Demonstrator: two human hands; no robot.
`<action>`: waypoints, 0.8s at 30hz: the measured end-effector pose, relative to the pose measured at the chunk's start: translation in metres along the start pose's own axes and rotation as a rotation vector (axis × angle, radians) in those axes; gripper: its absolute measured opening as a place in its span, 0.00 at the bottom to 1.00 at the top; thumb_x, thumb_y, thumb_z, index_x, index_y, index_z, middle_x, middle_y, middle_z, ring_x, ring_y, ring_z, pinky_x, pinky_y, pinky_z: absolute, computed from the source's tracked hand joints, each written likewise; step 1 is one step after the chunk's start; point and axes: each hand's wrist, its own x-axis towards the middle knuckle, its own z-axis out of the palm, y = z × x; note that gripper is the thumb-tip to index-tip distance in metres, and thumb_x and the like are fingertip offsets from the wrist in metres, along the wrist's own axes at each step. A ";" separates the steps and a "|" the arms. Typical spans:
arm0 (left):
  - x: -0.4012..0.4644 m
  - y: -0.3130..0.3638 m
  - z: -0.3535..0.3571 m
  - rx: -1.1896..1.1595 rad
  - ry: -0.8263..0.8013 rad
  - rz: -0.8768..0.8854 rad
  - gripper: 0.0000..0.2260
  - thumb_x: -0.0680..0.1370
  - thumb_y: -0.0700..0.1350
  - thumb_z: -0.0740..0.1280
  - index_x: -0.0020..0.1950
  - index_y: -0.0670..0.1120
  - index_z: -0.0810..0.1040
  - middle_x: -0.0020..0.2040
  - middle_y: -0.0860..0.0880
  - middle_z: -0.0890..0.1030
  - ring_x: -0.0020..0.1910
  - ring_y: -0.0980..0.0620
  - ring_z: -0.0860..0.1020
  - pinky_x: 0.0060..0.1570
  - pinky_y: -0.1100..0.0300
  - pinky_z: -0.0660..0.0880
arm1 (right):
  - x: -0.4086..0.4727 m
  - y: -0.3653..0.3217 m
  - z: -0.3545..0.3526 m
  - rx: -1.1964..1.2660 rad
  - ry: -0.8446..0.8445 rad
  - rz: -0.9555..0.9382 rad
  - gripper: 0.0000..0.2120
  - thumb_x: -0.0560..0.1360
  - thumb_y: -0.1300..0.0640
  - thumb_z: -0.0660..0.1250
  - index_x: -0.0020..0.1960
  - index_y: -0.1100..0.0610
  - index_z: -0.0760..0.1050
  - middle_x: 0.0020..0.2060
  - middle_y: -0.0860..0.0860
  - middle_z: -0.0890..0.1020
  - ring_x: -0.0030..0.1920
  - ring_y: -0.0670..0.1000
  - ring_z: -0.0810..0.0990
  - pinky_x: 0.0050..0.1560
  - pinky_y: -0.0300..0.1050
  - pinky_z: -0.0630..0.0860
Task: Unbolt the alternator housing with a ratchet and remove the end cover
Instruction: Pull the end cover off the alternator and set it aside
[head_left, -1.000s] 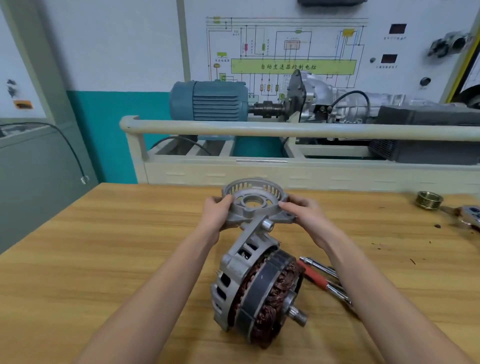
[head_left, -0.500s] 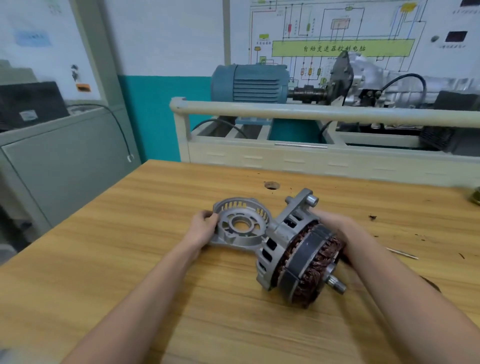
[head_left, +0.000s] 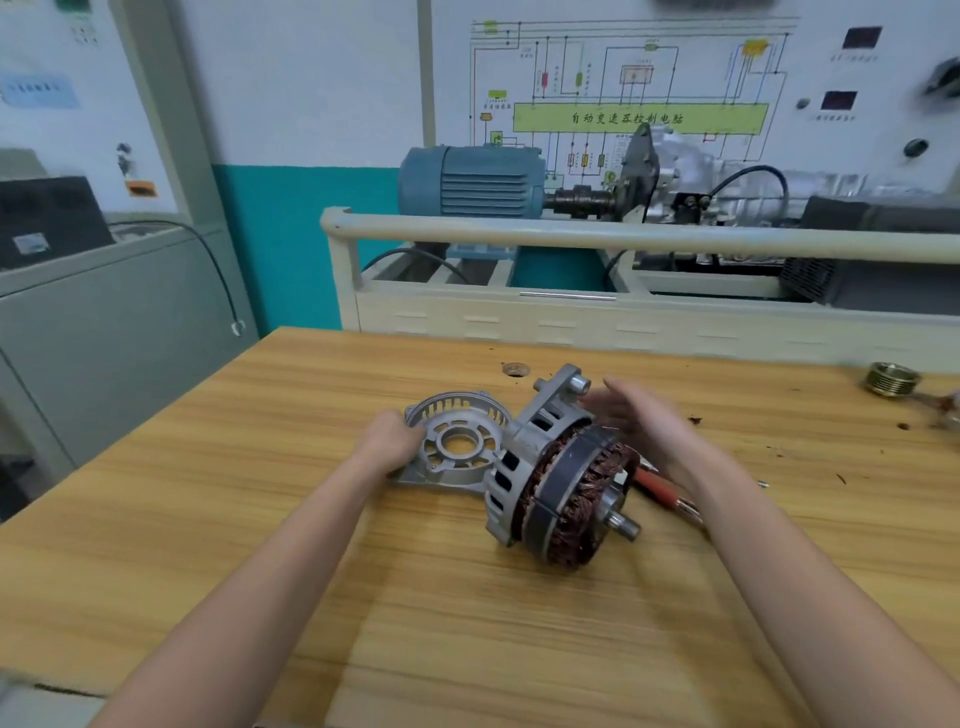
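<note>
Wood-grain laminate forms the top of the workbench (head_left: 218, 545), on which the partly stripped alternator body (head_left: 561, 493), a grey cast-aluminium housing with exposed copper stator windings and a protruding steel shaft, lies on its side near the middle. Touching the left side of the alternator body, the removed end cover (head_left: 457, 447), a round slotted aluminium casting with a central bearing bore, lies flat on the bench. The left hand (head_left: 387, 441) holds the end cover at its left rim, fingers curled over the edge. Just to the right of the alternator body, the right hand (head_left: 644, 421) hovers with fingers straight and spread, gripping nothing; the hand is motion-blurred. Under that forearm, the red-handled ratchet (head_left: 660, 486) lies on the bench, partly hidden. Well to the right of the alternator body, near the far bench edge, sits a brass-coloured grooved pulley (head_left: 891, 378). Beyond the alternator body stands a cream metal frame (head_left: 571, 234) carrying a blue electric motor (head_left: 478, 179), with a wiring-diagram panel (head_left: 639, 88) behind it.
</note>
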 end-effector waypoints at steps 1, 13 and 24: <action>-0.009 0.008 0.000 0.036 0.025 0.023 0.13 0.82 0.46 0.60 0.38 0.44 0.69 0.38 0.46 0.74 0.35 0.49 0.73 0.37 0.56 0.70 | -0.009 -0.001 -0.004 0.026 -0.010 -0.056 0.14 0.78 0.46 0.60 0.53 0.53 0.77 0.54 0.50 0.82 0.55 0.50 0.79 0.49 0.40 0.74; -0.086 0.064 0.042 -0.346 -0.083 0.547 0.17 0.72 0.55 0.74 0.56 0.51 0.75 0.49 0.54 0.81 0.46 0.58 0.80 0.46 0.58 0.79 | -0.077 0.010 0.037 -0.555 0.126 -0.258 0.53 0.55 0.39 0.80 0.73 0.48 0.58 0.65 0.49 0.66 0.67 0.53 0.66 0.66 0.55 0.68; -0.084 0.062 0.039 -0.344 -0.059 0.533 0.14 0.76 0.55 0.69 0.53 0.45 0.78 0.45 0.48 0.83 0.44 0.50 0.83 0.47 0.45 0.80 | -0.083 0.021 0.044 -0.662 0.291 -0.292 0.54 0.50 0.30 0.71 0.71 0.51 0.61 0.63 0.47 0.70 0.64 0.50 0.69 0.63 0.49 0.70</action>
